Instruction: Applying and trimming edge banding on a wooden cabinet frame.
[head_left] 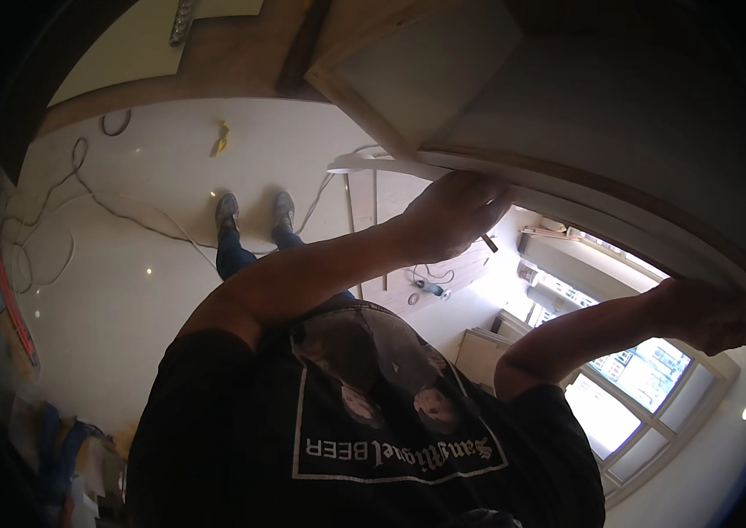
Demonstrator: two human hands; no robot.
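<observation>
A large pale panel [619, 114] with a wooden edge stands tilted in front of me, and a thin white edge strip [373, 163] runs along its lower edge. The strip's free end curls off the panel to the left. My left hand [454, 213] presses on the strip and the panel's edge, fingers curled against it. Farther right, my right hand [709, 314] grips the same edge, fingers wrapped over it. Both forearms reach up from my dark shirt. My shoes [254, 211] stand on the white floor below.
Cables [65, 211] loop across the white floor [126, 290], and a small yellow object [220, 138] lies on it. A hand power tool [431, 288] and thin wooden slats [351, 207] lie by my feet. A window [646, 378] shows lower right, clutter [56, 440] lower left.
</observation>
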